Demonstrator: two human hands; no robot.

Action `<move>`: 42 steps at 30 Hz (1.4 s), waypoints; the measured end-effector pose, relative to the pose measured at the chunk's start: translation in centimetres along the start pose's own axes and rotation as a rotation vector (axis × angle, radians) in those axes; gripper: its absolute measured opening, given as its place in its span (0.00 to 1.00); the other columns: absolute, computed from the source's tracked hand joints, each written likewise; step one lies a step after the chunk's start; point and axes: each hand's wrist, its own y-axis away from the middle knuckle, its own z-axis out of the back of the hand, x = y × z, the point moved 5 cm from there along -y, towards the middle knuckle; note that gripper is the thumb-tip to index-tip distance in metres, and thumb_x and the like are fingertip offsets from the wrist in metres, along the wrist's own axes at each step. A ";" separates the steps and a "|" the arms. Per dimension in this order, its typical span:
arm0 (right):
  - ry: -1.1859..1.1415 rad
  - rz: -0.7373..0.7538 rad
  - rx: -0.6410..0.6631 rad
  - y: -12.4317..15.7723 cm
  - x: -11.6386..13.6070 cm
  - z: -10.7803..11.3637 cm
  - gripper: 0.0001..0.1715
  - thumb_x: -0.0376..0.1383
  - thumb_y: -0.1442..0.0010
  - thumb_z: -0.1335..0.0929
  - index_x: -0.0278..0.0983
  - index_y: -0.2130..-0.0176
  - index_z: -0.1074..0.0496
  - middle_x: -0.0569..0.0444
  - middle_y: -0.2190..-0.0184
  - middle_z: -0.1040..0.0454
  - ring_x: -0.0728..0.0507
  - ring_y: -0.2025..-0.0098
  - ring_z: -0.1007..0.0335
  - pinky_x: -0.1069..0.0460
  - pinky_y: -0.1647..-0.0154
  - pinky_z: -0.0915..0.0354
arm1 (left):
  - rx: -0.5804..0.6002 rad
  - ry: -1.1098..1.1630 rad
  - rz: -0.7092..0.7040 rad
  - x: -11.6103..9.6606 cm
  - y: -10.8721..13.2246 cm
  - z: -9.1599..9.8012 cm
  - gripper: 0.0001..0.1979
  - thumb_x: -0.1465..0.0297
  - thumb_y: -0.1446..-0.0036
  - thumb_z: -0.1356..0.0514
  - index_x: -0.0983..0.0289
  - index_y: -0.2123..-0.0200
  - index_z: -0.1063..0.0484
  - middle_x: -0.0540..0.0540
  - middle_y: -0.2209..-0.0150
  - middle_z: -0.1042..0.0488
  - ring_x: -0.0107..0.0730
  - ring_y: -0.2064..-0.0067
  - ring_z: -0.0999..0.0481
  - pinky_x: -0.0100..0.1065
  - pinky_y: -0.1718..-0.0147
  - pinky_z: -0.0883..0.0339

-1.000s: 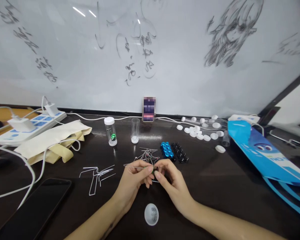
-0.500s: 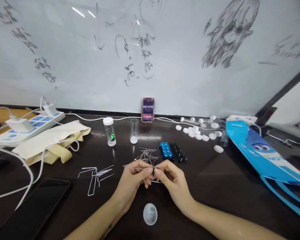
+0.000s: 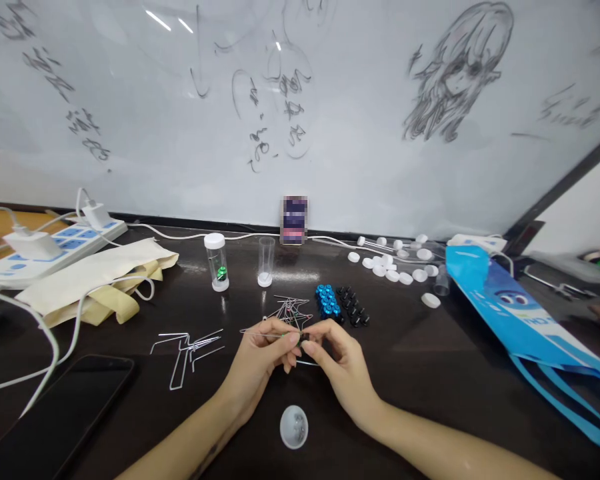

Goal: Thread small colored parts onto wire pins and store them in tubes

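Observation:
My left hand [image 3: 263,353] is closed around a thin metal wire [image 3: 247,331] whose end sticks out to the left; a bit of green shows at the fingertips. My right hand [image 3: 343,360] pinches a small black part [image 3: 305,339] against it, its fingertips almost touching the left ones. Most of both pieces is hidden by the fingers. Just beyond the hands lies a pile of thin wires [image 3: 291,307]. Blue round parts [image 3: 327,301] and black pegs [image 3: 353,307] stand in rows to the right of it. Nearer to me, a small white cup [image 3: 294,427] holds tiny metallic pieces.
Bent metal rods [image 3: 183,360] and a dark phone [image 3: 75,407] lie at left. A capped clear tube [image 3: 217,263] with a green part and an open tube [image 3: 265,261] stand behind. White caps [image 3: 393,275] and a blue bag [image 3: 500,300] are at right.
The view has shifted slightly, so everything sits a little further left. The right fingertips have drawn back a little, showing more of the black part; both hands keep their hold.

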 end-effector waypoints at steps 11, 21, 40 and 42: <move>-0.040 -0.051 0.073 0.0 -0.5 -0.4 0.20 0.44 0.33 0.38 0.36 0.72 0.34 0.56 0.75 0.34 0.47 0.70 0.39 0.54 0.68 0.41 | -0.007 -0.022 -0.002 0.1 0.1 0.0 0.08 0.68 0.53 0.31 0.67 0.72 0.25 0.51 0.79 0.26 0.23 0.78 0.31 0.25 0.78 0.39; 0.071 0.081 0.044 0.1 0.4 -0.5 0.03 0.34 0.38 0.34 0.37 0.65 0.34 0.58 0.72 0.35 0.48 0.69 0.40 0.54 0.66 0.43 | 0.003 -0.030 -0.005 0.0 0.0 -0.1 0.08 0.69 0.52 0.32 0.68 0.72 0.25 0.51 0.79 0.26 0.22 0.78 0.32 0.24 0.78 0.40; 0.042 0.024 0.089 -0.1 0.0 -0.7 0.09 0.39 0.36 0.34 0.36 0.66 0.33 0.58 0.73 0.34 0.48 0.70 0.39 0.54 0.67 0.43 | 0.012 -0.018 -0.016 0.1 -0.1 0.0 0.08 0.68 0.52 0.31 0.67 0.71 0.24 0.51 0.79 0.26 0.22 0.78 0.32 0.24 0.78 0.39; 0.056 0.045 0.067 0.1 0.2 -0.6 0.05 0.37 0.37 0.34 0.37 0.63 0.33 0.58 0.72 0.35 0.48 0.69 0.40 0.54 0.66 0.43 | 0.012 -0.018 -0.018 0.1 -0.1 0.1 0.08 0.69 0.52 0.31 0.67 0.71 0.24 0.50 0.79 0.26 0.22 0.78 0.32 0.24 0.78 0.39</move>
